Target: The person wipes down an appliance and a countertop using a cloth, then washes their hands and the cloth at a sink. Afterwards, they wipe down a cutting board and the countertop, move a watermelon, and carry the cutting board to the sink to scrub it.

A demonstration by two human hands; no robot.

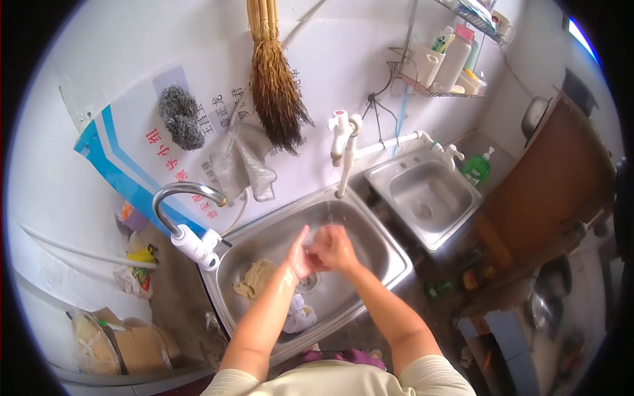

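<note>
Over the large steel sink (pixel 396 261), my two hands meet below the white plastic tap (pixel 341 132). A thin stream of water (pixel 330 212) seems to fall onto them. My left hand (pixel 300 257) is open, its palm turned toward the right hand and a finger or thumb pointing up. My right hand (pixel 334 248) is curled against the left palm and slightly blurred; whether anything lies between them is hidden. Below them in the basin are the drain (pixel 308 284), a beige cloth (pixel 255 278) on the left and a whitish cloth (pixel 300 315) nearer my body.
A chrome curved faucet (pixel 191 221) rises at the sink's left corner. A smaller sink (pixel 426 195) stands to the right, with a green soap bottle (pixel 477 168) beyond. A straw broom (pixel 274 86) and steel wool (pixel 180 119) hang on the wall. A wire shelf (pixel 442 91) holds bottles.
</note>
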